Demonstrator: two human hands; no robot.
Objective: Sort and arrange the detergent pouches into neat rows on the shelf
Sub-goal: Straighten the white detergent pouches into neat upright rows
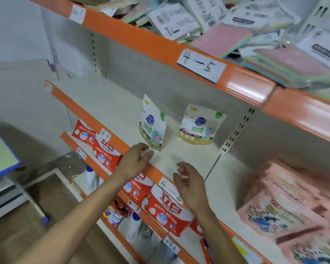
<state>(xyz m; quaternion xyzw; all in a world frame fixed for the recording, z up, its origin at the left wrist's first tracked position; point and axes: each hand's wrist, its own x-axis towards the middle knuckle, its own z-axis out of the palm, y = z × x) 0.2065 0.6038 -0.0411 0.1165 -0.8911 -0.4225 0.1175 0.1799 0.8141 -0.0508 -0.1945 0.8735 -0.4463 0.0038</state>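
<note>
Red pouches point(166, 212): stood in a row on the tier under the middle shelf point(111, 103), their tops poking up in front of its orange front lip. White blue-capped bottles point(133, 223) sat another tier down.
Right hand point(191, 185): hovered over the middle shelf's front lip, right by the handwritten 4-4 tag point(170, 187). Fingers loosely curled, blurred, nothing in them.
Left hand point(135, 161): reached in over that same lip, further toward the middle shelf's left end. Fingers were relaxed and a little parted, and it was empty. The fingertips were right at the base of the nearer pouch, and whether they touched was too close to call.
Left white pouch point(152, 124): upright on the middle shelf, about halfway back, turned partly sideways.
Right white pouch point(200, 126): upright too, nearer the middle shelf's back panel, face forward, with a clear gap to its twin.
Pink pouches point(293, 206): a heap lying flat and overlapped in the middle shelf's right-hand bay, badly blurred.
Slotted upright point(234, 132): rose at the back of the middle shelf, between the white pouches' bay and the pink heap.
Upper tier point(160, 44): its orange edge, carrying the 4-5 tag point(201, 65), overhung the middle shelf. It was piled with a jumble of pastel cloth packs point(227, 39).
</note>
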